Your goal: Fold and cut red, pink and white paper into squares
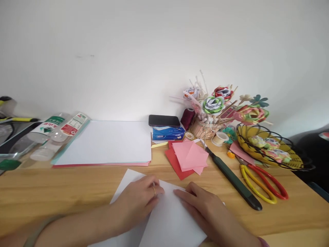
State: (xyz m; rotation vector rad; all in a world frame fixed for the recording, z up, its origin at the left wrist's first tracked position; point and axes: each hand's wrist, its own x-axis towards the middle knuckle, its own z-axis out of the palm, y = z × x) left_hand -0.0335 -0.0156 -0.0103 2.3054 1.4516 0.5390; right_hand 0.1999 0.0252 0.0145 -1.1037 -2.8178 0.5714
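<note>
A white sheet of paper (171, 224) lies on the wooden table in front of me, one part folded over the other. My left hand (140, 199), with a ring on one finger, is closed on the paper near the upper edge of the fold. On the other side, my right hand (203, 206) grips the folded part, fingers together along its edge. The fingertips of the two hands are a short way apart. Part of the paper is hidden under both hands and runs out of view at the bottom.
Behind lie a paper stack (108, 144), pink square papers (191, 154), a tissue pack (168, 133) and a phone (164, 120). To the right are a dark-handled tool (231, 178), scissors (268, 181), a yellow basket (246, 144) and paper flowers (213, 104). Plastic bottles (48, 128) lie left.
</note>
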